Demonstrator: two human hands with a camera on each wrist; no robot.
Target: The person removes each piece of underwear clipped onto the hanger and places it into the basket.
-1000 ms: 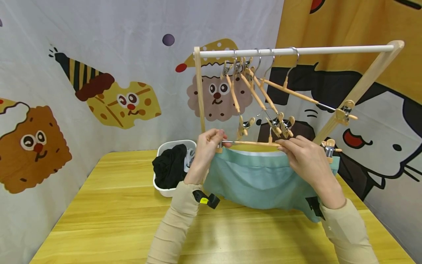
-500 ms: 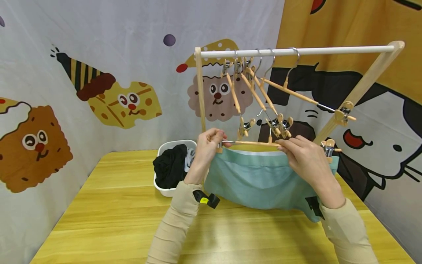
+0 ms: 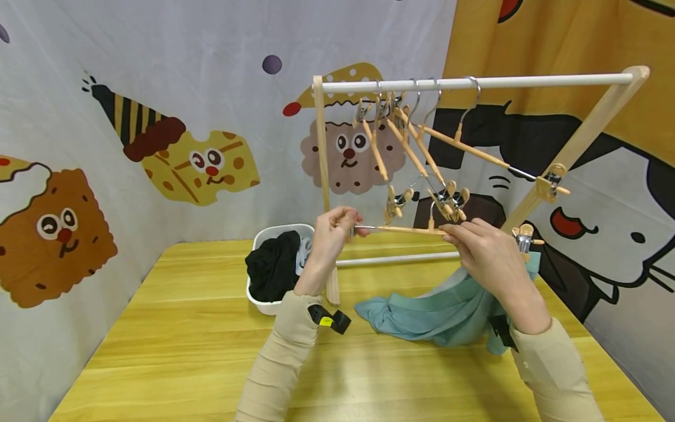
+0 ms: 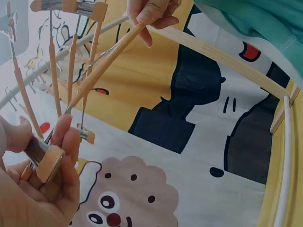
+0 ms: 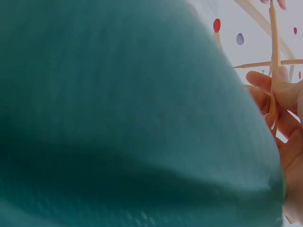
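Between both hands a clip hanger (image 3: 408,230) with an orange bar is held level below the rail. My left hand (image 3: 332,234) grips its left end; in the left wrist view fingers and thumb squeeze the end clip (image 4: 49,163), with no cloth in it. My right hand (image 3: 487,255) pinches the bar near the middle. From the right clip (image 3: 524,240) hangs one corner of a teal garment (image 3: 437,322) with a waistband, its rest slumped on the table. The garment fills most of the right wrist view, where my right fingers curl round the bar (image 5: 274,42).
A wooden rack with a white rail (image 3: 527,81) stands behind the hands, several clip hangers (image 3: 464,146) hooked on it. Their lower clips dangle just above the held hanger. Left of the rack a white basket (image 3: 269,307) holds black and grey cloth (image 3: 271,266) on the wooden table (image 3: 184,340).
The garment's left side has come out of the left clip and dropped onto the table, uncovering the rack's lower white bar. Both hands have stayed almost in place.
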